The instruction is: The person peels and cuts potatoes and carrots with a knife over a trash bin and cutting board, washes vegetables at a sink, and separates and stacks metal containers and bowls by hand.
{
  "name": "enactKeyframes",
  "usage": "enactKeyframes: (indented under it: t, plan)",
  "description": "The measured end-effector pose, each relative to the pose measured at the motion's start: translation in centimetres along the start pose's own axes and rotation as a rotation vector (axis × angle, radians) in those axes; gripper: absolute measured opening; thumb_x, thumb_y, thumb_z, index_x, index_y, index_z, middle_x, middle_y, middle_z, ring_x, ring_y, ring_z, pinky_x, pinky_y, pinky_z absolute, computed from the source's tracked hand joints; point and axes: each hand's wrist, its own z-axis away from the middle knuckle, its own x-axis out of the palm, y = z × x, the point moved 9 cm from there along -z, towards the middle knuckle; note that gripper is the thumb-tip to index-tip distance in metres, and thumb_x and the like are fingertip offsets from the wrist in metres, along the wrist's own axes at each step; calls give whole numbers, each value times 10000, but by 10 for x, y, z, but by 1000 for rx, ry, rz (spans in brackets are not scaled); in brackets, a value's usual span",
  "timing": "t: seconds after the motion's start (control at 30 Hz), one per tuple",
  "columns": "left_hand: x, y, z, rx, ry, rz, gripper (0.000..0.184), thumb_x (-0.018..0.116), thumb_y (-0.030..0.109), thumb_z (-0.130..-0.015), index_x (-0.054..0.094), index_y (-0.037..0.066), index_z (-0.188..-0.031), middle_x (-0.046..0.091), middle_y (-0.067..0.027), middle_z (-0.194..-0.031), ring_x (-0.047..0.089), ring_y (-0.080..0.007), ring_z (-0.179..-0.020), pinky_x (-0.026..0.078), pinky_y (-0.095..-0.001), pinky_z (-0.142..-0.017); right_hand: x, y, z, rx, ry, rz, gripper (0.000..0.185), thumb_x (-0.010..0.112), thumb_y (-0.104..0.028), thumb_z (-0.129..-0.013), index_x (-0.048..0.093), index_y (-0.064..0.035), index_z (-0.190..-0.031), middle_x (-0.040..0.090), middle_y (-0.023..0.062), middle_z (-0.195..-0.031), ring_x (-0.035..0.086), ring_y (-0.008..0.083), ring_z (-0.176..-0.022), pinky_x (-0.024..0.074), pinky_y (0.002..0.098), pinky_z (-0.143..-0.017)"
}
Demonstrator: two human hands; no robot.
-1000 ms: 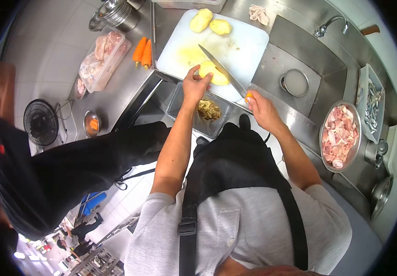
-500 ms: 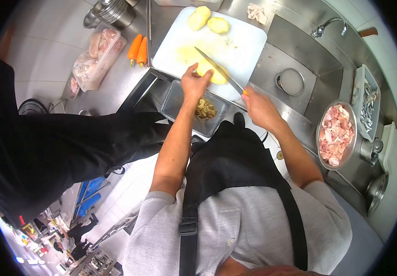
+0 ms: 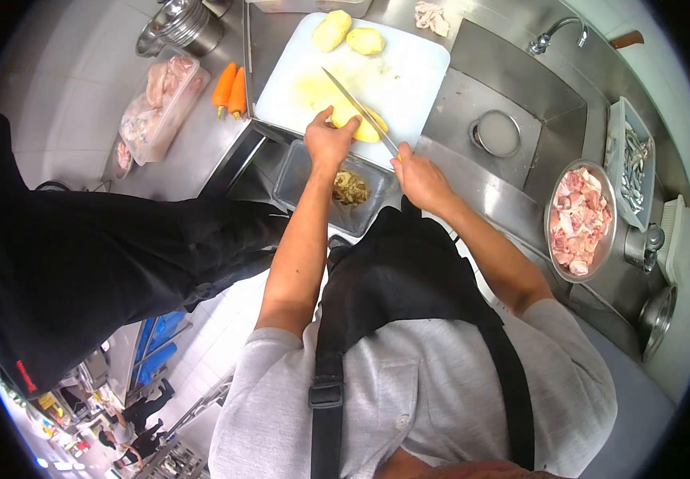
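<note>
A peeled yellow potato [image 3: 371,128] lies near the close edge of a white cutting board [image 3: 417,84]. My left hand [image 3: 332,137] grips its left side, thumb and fingers curled against it. My right hand [image 3: 425,182] is closed around the handle of a kitchen knife [image 3: 352,98]. The blade runs diagonally across the potato; whether it has cut in, I cannot tell. Two more peeled potatoes, a larger one [image 3: 331,31] and a smaller one [image 3: 366,41], rest at the board's far left.
Below the board sits a clear tub [image 3: 289,180] with peelings. Carrots [image 3: 229,89] and a container of raw meat [image 3: 157,108] are left. Right are a sink [image 3: 513,104], a bowl of meat pieces [image 3: 580,222] and a tray of small fish [image 3: 636,172]. Another person [image 3: 121,255] stands close on my left.
The knife has slid slightly forward and left across the potato with my right hand. My left hand keeps its grip. The whole view has shifted a little.
</note>
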Motion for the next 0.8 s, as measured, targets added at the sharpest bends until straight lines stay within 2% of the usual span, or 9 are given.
enactKeyframes:
  t: [0.13, 0.17, 0.27, 0.3, 0.4, 0.5, 0.8]
  plan:
    - [-2, 1, -1, 3, -13, -55, 756, 884, 254, -758, 574, -124, -1334, 740, -174, -828, 713, -186, -636, 560, -294, -596, -36, -4, 5, -27, 70, -25, 276, 497, -261, -1038, 498, 14, -1053, 669, 283, -840, 650, 492, -855, 482, 588, -754]
    - [-2, 1, -1, 8, -16, -40, 754, 883, 255, -760, 575, -121, -1336, 743, -177, -834, 715, -186, -642, 563, -294, -602, -49, -1, 11, -33, 191, -82, 287, 509, -260, -1021, 539, 24, -1004, 664, 293, -840, 644, 497, -847, 479, 580, -757]
    - [0, -1, -2, 8, -34, -8, 736, 875, 251, -773, 578, -107, -1344, 748, -187, -860, 721, -186, -658, 567, -292, -612, -49, 34, 0, -25, 192, -150, 282, 506, -243, -1014, 590, 26, -1025, 680, 246, -853, 651, 454, -825, 491, 503, -767]
    - [1, 2, -2, 8, -41, 0, 729, 871, 248, -778, 579, -102, -1346, 750, -191, -869, 722, -186, -663, 568, -290, -614, -42, 42, -4, -9, 169, -144, 321, 502, -264, -1018, 613, 35, -981, 694, 237, -871, 665, 435, -830, 499, 478, -770]
    - [-1, 8, 0, -35, -52, -69, 699, 857, 232, -797, 580, -91, -1352, 750, -193, -894, 724, -188, -676, 566, -287, -603, -26, 55, -10, 5, 101, -183, 331, 512, -281, -1020, 612, 34, -1002, 700, 242, -901, 672, 421, -855, 497, 485, -774]
    - [2, 6, -1, -28, -47, -26, 688, 851, 224, -805, 579, -89, -1354, 750, -193, -899, 719, -183, -676, 559, -282, -586, -27, 50, -9, -43, 138, -246, 367, 528, -296, -1015, 581, 56, -925, 652, 322, -897, 635, 495, -897, 479, 552, -787]
    - [2, 10, -6, -34, -60, -83, 701, 860, 218, -798, 571, -132, -1333, 743, -184, -874, 686, -170, -624, 542, -281, -554, -18, 46, -17, -57, 79, -118, 363, 517, -302, -1025, 592, 50, -982, 668, 312, -939, 638, 493, -931, 489, 558, -817]
